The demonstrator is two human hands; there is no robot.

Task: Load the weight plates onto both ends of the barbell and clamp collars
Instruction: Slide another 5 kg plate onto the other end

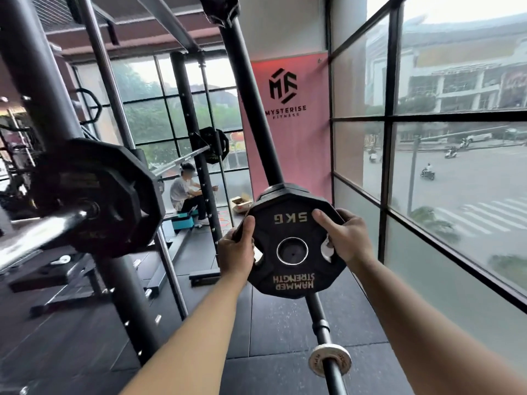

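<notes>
I hold a black 5 kg weight plate in front of me with both hands, its lettering upside down and its steel-ringed hole facing me. My left hand grips its left edge and my right hand grips its right edge. The barbell's chrome sleeve juts toward me at the left, blurred, with a larger black plate on it. At the bar's far end another black plate is mounted. No collar is visible on the near sleeve.
Black rack uprights stand at the left. A slanted black post runs behind the plate down to a small silver plate. A bench stands low left. Windows line the right. A person sits far back.
</notes>
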